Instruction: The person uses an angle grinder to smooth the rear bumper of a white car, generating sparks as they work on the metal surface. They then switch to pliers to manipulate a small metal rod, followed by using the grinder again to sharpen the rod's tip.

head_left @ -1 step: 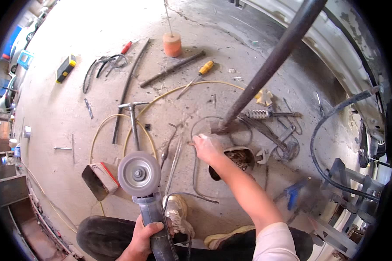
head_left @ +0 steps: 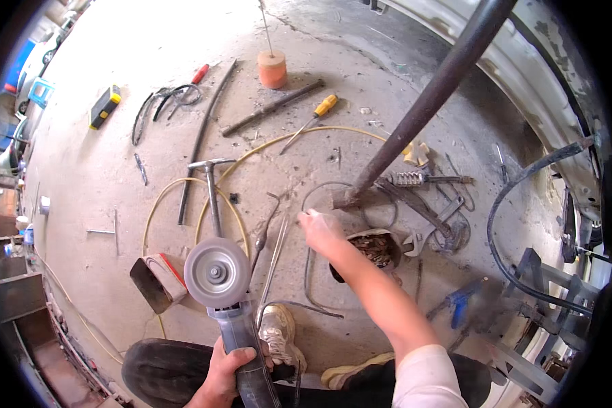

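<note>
My left hand (head_left: 230, 370) is wrapped round the dark body of an angle grinder (head_left: 241, 340), whose round grey disc (head_left: 216, 272) faces up. Ahead of me, my right hand (head_left: 321, 229) is held over the floor with its fingers pressed together. What they hold, if anything, is too small to make out. Beside that hand lies a thin dark cable (head_left: 307, 272). Under my right forearm stands an open container (head_left: 394, 239) with many small brownish pieces inside. The foot of a thick dark pole (head_left: 415, 115) rests just beyond the hand.
A hammer (head_left: 212, 197), an open rectangular tin (head_left: 160, 282) and thin metal rods (head_left: 273, 262) lie around the grinder. Farther off are a yellow-handled screwdriver (head_left: 313, 121) and a metal bar (head_left: 272, 107). At right are an adjustable wrench (head_left: 432, 228) and a blue-handled tool (head_left: 459, 306).
The view has shifted very slightly. My left hand keeps its hold on the grinder, and my right hand stays over nearly the same spot.
</note>
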A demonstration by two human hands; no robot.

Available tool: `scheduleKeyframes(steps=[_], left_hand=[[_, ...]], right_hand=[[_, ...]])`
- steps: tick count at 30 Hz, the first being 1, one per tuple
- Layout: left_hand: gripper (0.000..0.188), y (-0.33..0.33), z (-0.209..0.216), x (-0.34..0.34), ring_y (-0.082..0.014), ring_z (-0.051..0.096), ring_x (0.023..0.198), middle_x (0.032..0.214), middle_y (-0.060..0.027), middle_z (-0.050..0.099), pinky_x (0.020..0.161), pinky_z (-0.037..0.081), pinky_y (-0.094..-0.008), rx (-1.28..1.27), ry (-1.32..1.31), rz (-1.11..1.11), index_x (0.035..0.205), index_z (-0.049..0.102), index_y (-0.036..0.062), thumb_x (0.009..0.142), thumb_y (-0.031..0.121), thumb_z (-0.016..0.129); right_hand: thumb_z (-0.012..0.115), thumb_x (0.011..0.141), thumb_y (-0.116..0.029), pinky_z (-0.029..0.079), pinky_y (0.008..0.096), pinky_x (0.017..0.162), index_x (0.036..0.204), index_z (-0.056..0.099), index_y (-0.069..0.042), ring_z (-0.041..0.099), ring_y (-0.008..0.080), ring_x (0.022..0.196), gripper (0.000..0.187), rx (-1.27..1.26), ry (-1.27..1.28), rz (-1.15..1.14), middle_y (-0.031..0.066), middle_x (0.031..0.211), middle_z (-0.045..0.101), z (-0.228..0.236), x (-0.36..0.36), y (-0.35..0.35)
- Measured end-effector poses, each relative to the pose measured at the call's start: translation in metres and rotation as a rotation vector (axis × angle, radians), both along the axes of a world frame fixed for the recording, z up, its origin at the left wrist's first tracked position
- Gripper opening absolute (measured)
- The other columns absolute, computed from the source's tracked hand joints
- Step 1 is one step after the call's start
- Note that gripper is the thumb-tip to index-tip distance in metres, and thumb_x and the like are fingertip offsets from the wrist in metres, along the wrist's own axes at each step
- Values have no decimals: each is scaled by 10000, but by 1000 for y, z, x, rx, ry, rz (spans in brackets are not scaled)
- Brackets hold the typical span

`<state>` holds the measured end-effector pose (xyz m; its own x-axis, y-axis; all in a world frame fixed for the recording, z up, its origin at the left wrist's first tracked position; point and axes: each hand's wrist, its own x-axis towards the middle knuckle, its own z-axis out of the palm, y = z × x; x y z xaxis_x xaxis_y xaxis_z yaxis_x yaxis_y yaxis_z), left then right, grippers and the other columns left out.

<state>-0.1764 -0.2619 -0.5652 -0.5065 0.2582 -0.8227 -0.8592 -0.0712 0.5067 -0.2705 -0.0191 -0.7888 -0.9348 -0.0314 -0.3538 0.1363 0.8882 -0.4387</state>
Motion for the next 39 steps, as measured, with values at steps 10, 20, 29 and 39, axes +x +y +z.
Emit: scheduleKeyframes(steps=[10,20,29,39], left_hand=[[465,-10,2,-3,-227,605,651,754,-144,600,599,512,-329,22,-13,9,996,517,-49,685,270,650],[392,50,21,-1,-154,593,694,838,-60,571,641,509,-303,167,-30,-168,1044,495,7,731,133,694],[434,133,25,27,-157,593,734,861,-76,580,670,496,-298,301,-30,-486,1067,495,-8,728,155,711],[539,177,29,59,-177,628,730,867,-90,592,686,514,-310,339,-67,-617,1183,425,-28,751,125,710]], right_hand=[[577,786,-82,526,429,678,965,618,-74,643,313,854,184,147,-109,67,143,935,632,-40,-23,-34],[538,901,-101,469,304,559,929,527,-15,635,200,650,91,-551,233,-658,135,726,629,224,82,95],[566,925,-142,394,210,440,911,556,-8,554,112,486,134,-839,307,-1161,146,776,671,311,216,119],[575,911,-166,341,199,408,760,553,-12,507,89,440,217,-996,356,-1248,77,584,593,304,252,131]])
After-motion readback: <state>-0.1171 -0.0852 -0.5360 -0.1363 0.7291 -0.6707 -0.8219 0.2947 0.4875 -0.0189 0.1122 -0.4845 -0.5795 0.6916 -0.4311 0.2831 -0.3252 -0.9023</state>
